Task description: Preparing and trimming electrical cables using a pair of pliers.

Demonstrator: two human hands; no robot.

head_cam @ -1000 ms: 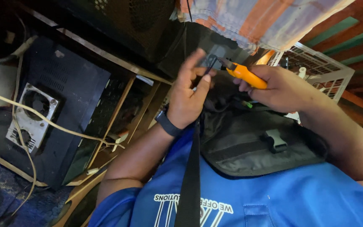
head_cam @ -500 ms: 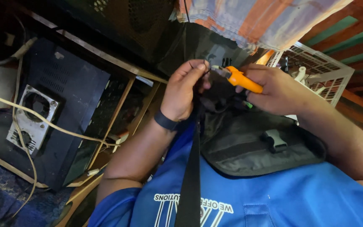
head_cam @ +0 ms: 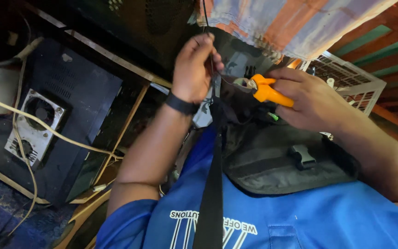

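A black metal case [head_cam: 65,115] with two round fan grilles fills the left of the frame, crossed by a pale cable [head_cam: 47,129]. Thin wooden slats [head_cam: 130,120] run beside it. At upper right, a striped cloth [head_cam: 291,23] hangs above a white plastic crate [head_cam: 351,83] and reddish-brown boards [head_cam: 392,46]. Light is dim.

We pinch a thin black wire [head_cam: 207,27] in our left hand [head_cam: 195,69] — our right hand [head_cam: 312,99] grips orange-handled cutters [head_cam: 269,91].

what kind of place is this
Likely a small electronics repair workshop: a black equipment case with rear cooling fans, loose cream cables across it, and an orange-handled cutter in the right hand.
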